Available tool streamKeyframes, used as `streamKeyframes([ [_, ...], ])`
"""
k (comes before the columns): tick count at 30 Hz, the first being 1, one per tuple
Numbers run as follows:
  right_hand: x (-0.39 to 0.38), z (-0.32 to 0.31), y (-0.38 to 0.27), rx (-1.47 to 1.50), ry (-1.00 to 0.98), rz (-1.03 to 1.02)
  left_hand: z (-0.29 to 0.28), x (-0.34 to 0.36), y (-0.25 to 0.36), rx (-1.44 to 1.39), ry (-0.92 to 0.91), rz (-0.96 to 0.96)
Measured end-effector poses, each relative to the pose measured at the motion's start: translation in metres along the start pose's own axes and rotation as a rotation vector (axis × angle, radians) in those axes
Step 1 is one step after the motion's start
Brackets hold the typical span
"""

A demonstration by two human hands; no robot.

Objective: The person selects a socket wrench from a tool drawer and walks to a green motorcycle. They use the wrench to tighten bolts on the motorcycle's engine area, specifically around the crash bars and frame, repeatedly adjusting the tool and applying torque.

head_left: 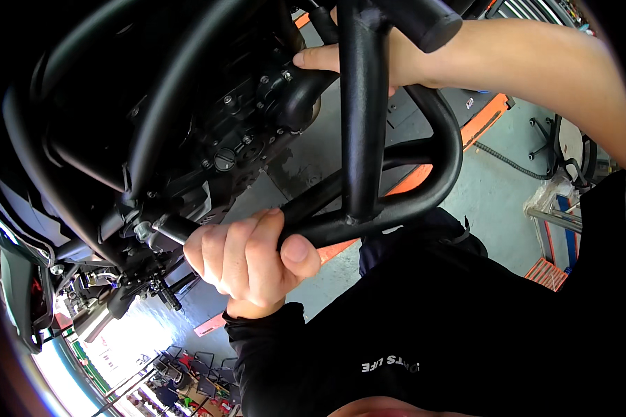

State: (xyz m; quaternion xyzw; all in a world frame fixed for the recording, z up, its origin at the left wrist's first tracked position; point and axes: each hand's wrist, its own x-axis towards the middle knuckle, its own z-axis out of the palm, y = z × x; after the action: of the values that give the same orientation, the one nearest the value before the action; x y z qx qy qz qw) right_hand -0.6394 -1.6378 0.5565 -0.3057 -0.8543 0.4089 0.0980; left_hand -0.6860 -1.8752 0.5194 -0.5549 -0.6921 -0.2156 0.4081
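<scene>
Silver bolt fitting [144,231] just left of the left hand. Left hand [247,254] wrapped round black tubular guard [364,125] near its lower left end, thumb on the right side. Engine [243,111] above that hand. Guard spans between both hands, upright tube partly covering right hand [405,66]; can't tell if it's clamped, one fingertip by the engine. Probably best: support both sides evenly, fingertips clear of pinch gaps.
</scene>
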Motion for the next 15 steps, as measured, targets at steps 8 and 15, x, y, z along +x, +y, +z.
streamKeyframes([
  [8,0.010,-0.037,0.015,0.276,-0.330,-0.127,0.010,0.002,0.000,0.007,0.115,0.015],
  [15,0.022,-0.067,0.007,0.238,-0.433,-0.023,0.007,0.006,0.007,0.019,0.077,-0.027],
])
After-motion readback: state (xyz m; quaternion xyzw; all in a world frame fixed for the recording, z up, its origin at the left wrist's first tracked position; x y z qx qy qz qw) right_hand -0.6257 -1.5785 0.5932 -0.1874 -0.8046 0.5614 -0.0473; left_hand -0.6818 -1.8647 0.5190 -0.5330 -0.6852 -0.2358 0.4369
